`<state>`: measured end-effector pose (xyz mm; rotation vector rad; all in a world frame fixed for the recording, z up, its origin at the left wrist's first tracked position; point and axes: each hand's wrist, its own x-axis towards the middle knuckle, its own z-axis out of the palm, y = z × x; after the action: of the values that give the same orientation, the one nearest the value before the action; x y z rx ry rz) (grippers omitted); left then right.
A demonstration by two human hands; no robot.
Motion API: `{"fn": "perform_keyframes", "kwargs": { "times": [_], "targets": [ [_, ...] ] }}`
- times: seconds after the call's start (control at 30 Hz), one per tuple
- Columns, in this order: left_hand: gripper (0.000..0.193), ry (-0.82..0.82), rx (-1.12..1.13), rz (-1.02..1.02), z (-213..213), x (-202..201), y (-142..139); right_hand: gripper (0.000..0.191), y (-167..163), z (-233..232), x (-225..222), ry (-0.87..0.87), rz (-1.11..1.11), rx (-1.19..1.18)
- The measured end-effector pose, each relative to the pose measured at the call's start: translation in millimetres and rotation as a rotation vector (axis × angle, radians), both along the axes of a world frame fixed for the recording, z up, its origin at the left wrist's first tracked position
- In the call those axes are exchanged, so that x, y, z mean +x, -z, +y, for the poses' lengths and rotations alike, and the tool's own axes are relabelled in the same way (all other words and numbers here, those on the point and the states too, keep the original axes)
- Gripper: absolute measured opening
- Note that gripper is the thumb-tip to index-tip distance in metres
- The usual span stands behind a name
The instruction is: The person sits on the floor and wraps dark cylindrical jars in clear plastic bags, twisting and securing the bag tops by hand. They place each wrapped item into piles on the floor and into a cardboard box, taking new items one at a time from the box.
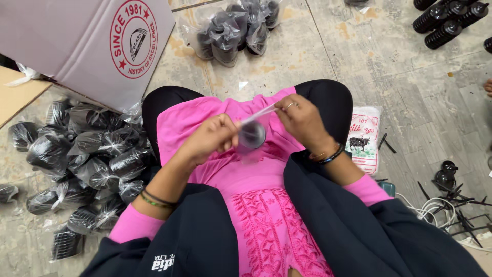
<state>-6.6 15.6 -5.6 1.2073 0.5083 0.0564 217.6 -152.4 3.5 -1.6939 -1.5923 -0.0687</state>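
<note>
I sit on the floor, and my lap is covered by a pink garment (256, 200). My left hand (207, 139) and my right hand (302, 120) meet over it. Between them is a small black ribbed part in a clear plastic bag (252, 134). The left hand grips the bag by its lower side, against the part. My right hand pinches the bag's open top and pulls it taut to the upper right. Both wrists carry bangles.
A heap of bagged black parts (87, 159) lies at my left, with a smaller heap (236, 28) ahead. A grey cardboard box (87, 46) stands at upper left. Unbagged black parts (446, 23) sit at top right, and a white printed packet (365, 138) lies beside my right knee.
</note>
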Motion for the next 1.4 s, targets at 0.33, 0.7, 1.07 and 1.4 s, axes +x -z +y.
{"fn": "perform_keyframes", "kwargs": {
  "times": [0.33, 0.7, 1.07, 1.4],
  "targets": [
    [0.02, 0.009, -0.281, -0.047, -9.2, 39.3, 54.6, 0.013, -5.9, -9.9, -42.1, -0.298, -0.003, -0.073],
    [0.022, -0.024, 0.119, -0.382, -26.2, 33.6, 48.5, 0.01, 21.9, 0.8, -37.0, -0.172, 0.6, -0.032],
    [0.011, -0.024, -0.55, -0.059, -5.5, 30.5, 48.2, 0.011, 1.3, 3.9, -50.0, -0.318, -0.013, 0.08],
    [0.02, 0.261, -0.33, -0.184, -7.3, 21.1, 31.4, 0.007, 21.4, -0.2, -28.0, -0.342, 0.841, -0.193]
  ]
}}
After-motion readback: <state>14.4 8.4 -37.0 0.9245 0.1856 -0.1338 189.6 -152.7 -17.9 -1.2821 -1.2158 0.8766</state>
